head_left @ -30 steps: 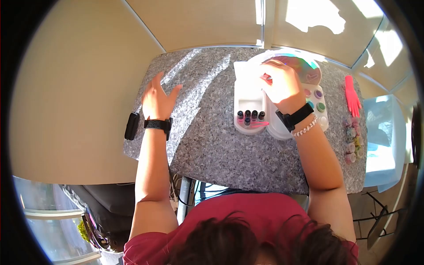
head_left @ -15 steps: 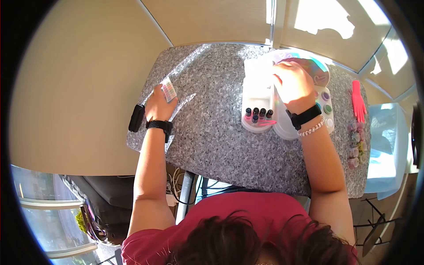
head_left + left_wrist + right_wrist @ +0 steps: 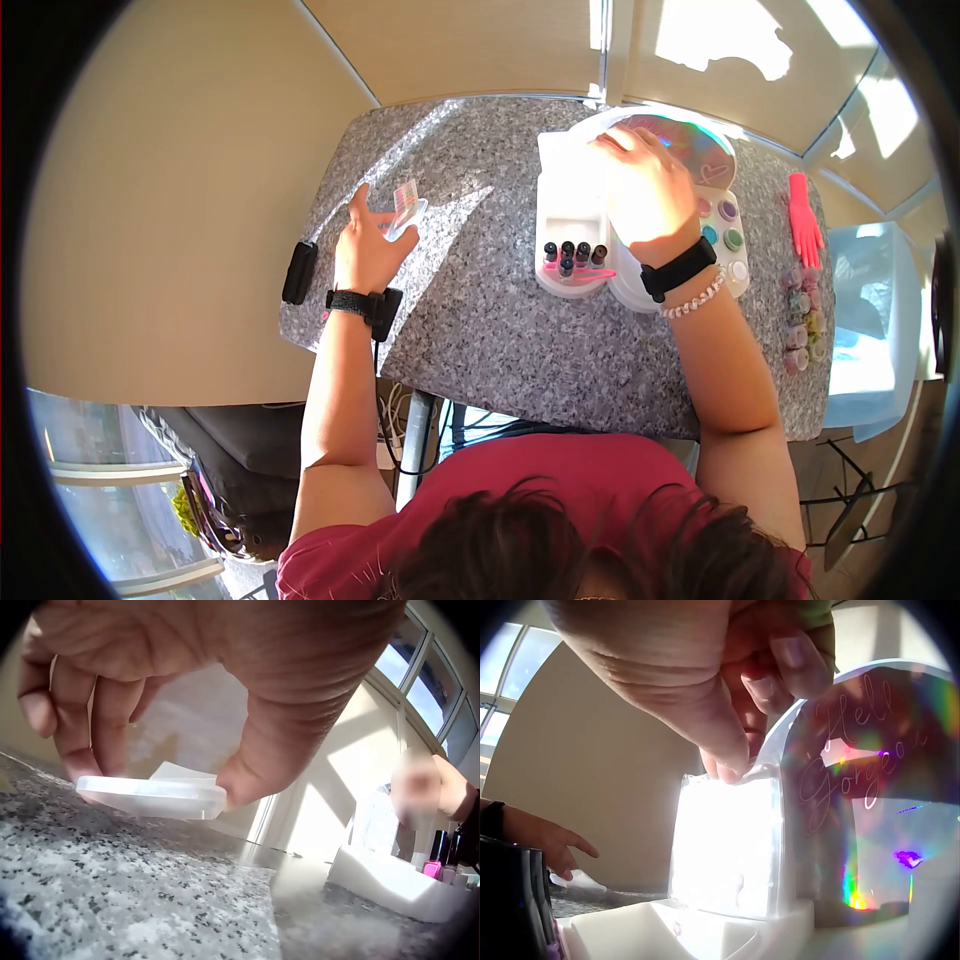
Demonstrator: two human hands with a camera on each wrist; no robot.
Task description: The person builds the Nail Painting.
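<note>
Over the left part of the table, my left hand (image 3: 370, 250) pinches a shallow clear plastic case (image 3: 150, 799) between thumb and fingertips. A small sheet with rows of coloured marks (image 3: 405, 196) sticks up from it, tilted. My right hand (image 3: 655, 205) is above the white vanity case (image 3: 570, 291). In the right wrist view its thumb and fingertips pinch the top edge of an upright, glaring white rectangular packet (image 3: 724, 844); sunlight washes out its surface. Beside the packet stands a rounded mirror panel (image 3: 832, 847) with handwritten-style lettering.
Several small polish bottles (image 3: 567, 255) and pink tweezers (image 3: 597, 274) sit in the vanity case, with round colour pots (image 3: 733, 239) at its right. A pink model hand (image 3: 804, 222) and small jars (image 3: 797, 335) lie farther right. A black object (image 3: 299, 272) lies at the left edge.
The left hand, with nothing visible in it a second ago, now holds the clear case with the coloured sheet, which first showed at its fingers half a second ago. The right hand stays over the vanity case.
</note>
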